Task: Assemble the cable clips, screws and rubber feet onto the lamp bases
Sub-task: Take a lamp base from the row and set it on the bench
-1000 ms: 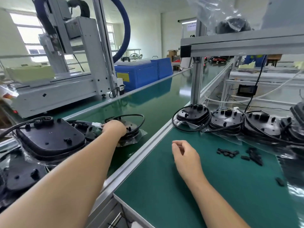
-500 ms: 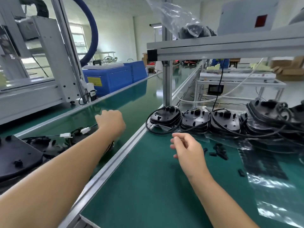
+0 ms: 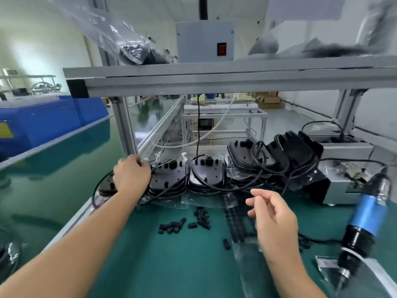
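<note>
While the left hand (image 3: 131, 177) reaches to the far left end of the row of lamp bases (image 3: 206, 177), its fingers curl down over the leftmost base (image 3: 106, 184) and the black cable (image 3: 94, 195) looping off it; whether it actually grips base or cable, cannot tell, fingertips hidden. The right hand (image 3: 274, 216) hovers above the green tabletop (image 3: 150, 265), palm turned left, fingers loosely spread and slightly bent, holding nothing. It sits just in front of the middle of the row, not touching any base.

The bases are black, lying bottom side up in clear plastic bags, side by side along the back edge of the tabletop, cables tangled across them. The two in the middle (image 3: 167, 179) lie flat just right of the left hand; further right a pile of bases (image 3: 279, 153) is stacked and tilted, leaning toward the back.

Between the two hands and nearer the camera, small black cable clips (image 3: 171, 227) are scattered loose on the tabletop, a second bunch (image 3: 203, 217) a bit further back. One lone clip (image 3: 226, 244) lies near the right wrist. A dark strip of small parts under clear plastic (image 3: 236, 222) runs front to back just left of the right hand; rubber feet possibly, too blurred to tell.

At the right edge a blue-and-black electric screwdriver (image 3: 365, 218) hangs tilted, tip down, well right of the right hand. An aluminium frame shelf (image 3: 214, 80) spans above the row, with a plastic bag of dark parts (image 3: 137, 52) on top.
</note>
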`<state>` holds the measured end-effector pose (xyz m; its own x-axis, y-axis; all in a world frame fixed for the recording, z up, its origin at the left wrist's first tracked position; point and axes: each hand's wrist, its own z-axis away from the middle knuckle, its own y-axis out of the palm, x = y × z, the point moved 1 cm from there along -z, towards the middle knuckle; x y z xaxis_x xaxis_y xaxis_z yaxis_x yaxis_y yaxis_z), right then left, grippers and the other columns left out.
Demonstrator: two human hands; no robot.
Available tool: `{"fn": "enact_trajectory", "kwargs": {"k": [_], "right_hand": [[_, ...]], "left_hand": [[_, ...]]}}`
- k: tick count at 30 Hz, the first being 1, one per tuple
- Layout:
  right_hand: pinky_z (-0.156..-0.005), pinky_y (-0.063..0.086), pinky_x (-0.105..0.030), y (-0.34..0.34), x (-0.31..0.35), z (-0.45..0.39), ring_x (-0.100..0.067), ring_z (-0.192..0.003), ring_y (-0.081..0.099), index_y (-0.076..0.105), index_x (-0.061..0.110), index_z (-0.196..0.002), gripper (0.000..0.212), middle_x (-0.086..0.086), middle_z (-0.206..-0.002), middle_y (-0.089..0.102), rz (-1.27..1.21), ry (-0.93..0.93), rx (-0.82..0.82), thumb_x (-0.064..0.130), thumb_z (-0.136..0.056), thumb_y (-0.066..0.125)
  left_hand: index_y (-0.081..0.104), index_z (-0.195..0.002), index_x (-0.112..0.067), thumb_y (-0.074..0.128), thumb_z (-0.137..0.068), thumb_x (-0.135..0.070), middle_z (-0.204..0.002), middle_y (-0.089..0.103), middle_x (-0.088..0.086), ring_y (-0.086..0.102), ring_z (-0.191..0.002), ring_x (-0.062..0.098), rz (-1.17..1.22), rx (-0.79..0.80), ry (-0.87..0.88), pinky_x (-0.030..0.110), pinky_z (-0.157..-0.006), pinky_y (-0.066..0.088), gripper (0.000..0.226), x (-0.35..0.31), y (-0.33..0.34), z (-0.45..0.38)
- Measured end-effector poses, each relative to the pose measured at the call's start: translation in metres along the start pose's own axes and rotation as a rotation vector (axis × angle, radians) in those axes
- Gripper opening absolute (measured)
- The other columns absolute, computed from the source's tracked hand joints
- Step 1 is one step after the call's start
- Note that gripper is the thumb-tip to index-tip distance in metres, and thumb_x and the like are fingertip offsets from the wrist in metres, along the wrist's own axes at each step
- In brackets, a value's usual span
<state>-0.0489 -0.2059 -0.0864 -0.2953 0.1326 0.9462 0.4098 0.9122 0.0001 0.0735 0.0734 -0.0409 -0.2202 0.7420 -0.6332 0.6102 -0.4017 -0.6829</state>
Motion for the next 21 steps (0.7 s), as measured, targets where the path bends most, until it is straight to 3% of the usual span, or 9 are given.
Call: {"fn": "enact_trajectory", "kwargs": {"k": [2, 4, 7, 10, 12, 14, 18, 21], "right_hand": [[-0.057, 0.046, -0.010, -0.002, -0.004, -0.006, 0.000, -0.072, 0.062, 0.065, 0.032, -0.093, 0.023, 0.021, -0.086, 0.068, 0.007, 0.014, -0.031, 0.015, -0.095, 0.049], [-0.057, 0.046, -0.009, -0.005, -0.010, -0.009, 0.000, -0.072, 0.062, 0.064, 0.031, -0.093, 0.023, 0.021, -0.085, 0.068, 0.015, 0.048, -0.039, 0.014, -0.096, 0.050], [-0.054, 0.046, -0.011, -0.009, -0.016, -0.012, 0.001, -0.066, 0.061, 0.065, 0.029, -0.092, 0.023, 0.015, -0.081, 0.069, -0.016, 0.088, -0.070, 0.012, -0.096, 0.050], [-0.054, 0.046, -0.010, -0.012, -0.015, -0.015, 0.002, -0.065, 0.061, 0.065, 0.029, -0.092, 0.023, 0.016, -0.080, 0.069, -0.044, 0.106, -0.091, 0.013, -0.096, 0.049], [-0.054, 0.045, -0.009, -0.012, -0.015, -0.015, 0.002, -0.065, 0.061, 0.064, 0.030, -0.091, 0.023, 0.018, -0.081, 0.069, -0.060, 0.116, -0.089, 0.014, -0.097, 0.049], [-0.054, 0.045, -0.009, -0.012, -0.014, -0.015, 0.002, -0.066, 0.061, 0.063, 0.031, -0.092, 0.022, 0.021, -0.082, 0.068, -0.053, 0.116, -0.076, 0.015, -0.097, 0.048], [-0.052, 0.046, -0.010, -0.012, -0.015, -0.017, 0.001, -0.060, 0.059, 0.062, 0.033, -0.093, 0.022, 0.023, -0.083, 0.067, -0.046, 0.104, -0.066, 0.016, -0.097, 0.048], [-0.051, 0.046, -0.011, -0.013, -0.014, -0.017, 0.001, -0.056, 0.057, 0.062, 0.032, -0.093, 0.022, 0.023, -0.081, 0.067, -0.049, 0.103, -0.070, 0.015, -0.097, 0.048]], "left_hand": [[0.064, -0.078, -0.012, 0.050, -0.093, -0.026, -0.073, 0.063, 0.007, 0.058, -0.072, 0.029, 0.178, 0.170, 0.161, 0.030, -0.063, 0.045, 0.024, -0.046, 0.016, 0.016], [0.049, -0.061, -0.018, 0.052, -0.093, -0.031, -0.063, 0.056, 0.005, 0.051, -0.062, 0.023, 0.331, 0.419, 0.151, 0.028, -0.061, 0.045, 0.035, -0.093, 0.035, 0.036], [0.044, -0.073, -0.020, 0.057, -0.089, -0.052, -0.078, 0.058, 0.006, 0.059, -0.077, 0.024, 0.493, 0.729, -0.085, 0.033, -0.077, 0.055, 0.038, -0.145, 0.065, 0.060], [0.052, -0.103, -0.016, 0.061, -0.080, -0.064, -0.098, 0.062, 0.010, 0.067, -0.088, 0.028, 0.531, 0.915, -0.233, 0.034, -0.072, 0.058, 0.055, -0.170, 0.091, 0.075], [0.054, -0.123, -0.016, 0.066, -0.082, -0.054, -0.114, 0.063, 0.013, 0.068, -0.086, 0.027, 0.667, 0.962, -0.336, 0.033, -0.065, 0.058, 0.057, -0.179, 0.103, 0.080], [0.053, -0.129, -0.015, 0.068, -0.085, -0.041, -0.113, 0.066, 0.013, 0.069, -0.073, 0.027, 0.758, 0.935, -0.417, 0.027, -0.054, 0.053, 0.053, -0.182, 0.113, 0.083], [0.058, -0.107, -0.010, 0.068, -0.086, -0.034, -0.076, 0.069, 0.011, 0.062, -0.040, 0.018, 0.829, 0.845, -0.464, 0.016, -0.036, 0.040, 0.033, -0.179, 0.115, 0.084], [0.054, -0.093, -0.011, 0.063, -0.090, -0.029, -0.076, 0.067, 0.013, 0.064, -0.041, 0.019, 0.977, 0.806, -0.475, 0.018, -0.035, 0.043, 0.021, -0.169, 0.102, 0.081]]}}
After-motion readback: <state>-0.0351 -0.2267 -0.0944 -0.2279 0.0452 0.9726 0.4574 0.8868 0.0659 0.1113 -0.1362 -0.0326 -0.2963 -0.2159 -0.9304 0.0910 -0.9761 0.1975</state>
